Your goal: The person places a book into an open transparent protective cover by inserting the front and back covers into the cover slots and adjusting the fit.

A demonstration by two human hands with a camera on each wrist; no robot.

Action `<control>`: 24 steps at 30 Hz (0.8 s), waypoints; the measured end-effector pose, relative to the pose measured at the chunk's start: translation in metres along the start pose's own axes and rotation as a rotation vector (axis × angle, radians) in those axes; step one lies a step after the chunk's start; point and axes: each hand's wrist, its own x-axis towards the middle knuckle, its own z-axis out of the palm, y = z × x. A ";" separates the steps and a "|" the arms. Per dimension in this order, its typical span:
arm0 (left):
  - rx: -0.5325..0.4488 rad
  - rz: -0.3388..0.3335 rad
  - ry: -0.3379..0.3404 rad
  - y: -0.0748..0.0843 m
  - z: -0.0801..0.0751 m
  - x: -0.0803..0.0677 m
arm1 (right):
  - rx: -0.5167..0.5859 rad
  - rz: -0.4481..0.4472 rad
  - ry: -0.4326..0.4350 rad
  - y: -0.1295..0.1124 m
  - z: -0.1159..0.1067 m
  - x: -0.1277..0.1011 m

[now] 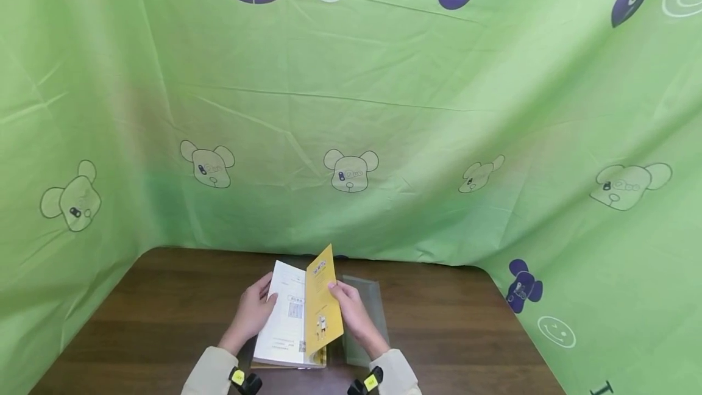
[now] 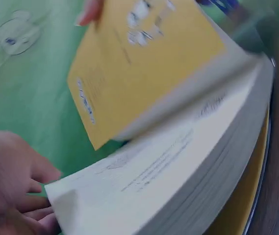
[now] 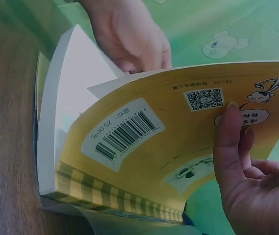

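Observation:
A thick paperback book with a yellow cover [image 1: 323, 306] and white pages [image 1: 282, 316] is held partly open over the table. My left hand [image 1: 253, 311] grips its left edge, thumb on the white page. With my right hand [image 1: 353, 316] I pinch the free edge of the yellow cover, which stands raised. In the right wrist view, a barcode [image 3: 123, 133] and a QR code [image 3: 204, 99] show on the cover's outside. The left wrist view shows the cover's inner yellow side and the thick page block [image 2: 213, 166].
A clear plastic sheet or sleeve [image 1: 368, 306] lies on the brown wooden table [image 1: 450, 328], right of the book and partly behind my right hand. Green printed cloth [image 1: 351, 120] hangs behind the table and along both sides.

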 end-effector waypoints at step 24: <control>0.300 -0.003 -0.052 -0.015 -0.003 -0.007 | -0.002 0.001 0.006 0.001 -0.007 -0.010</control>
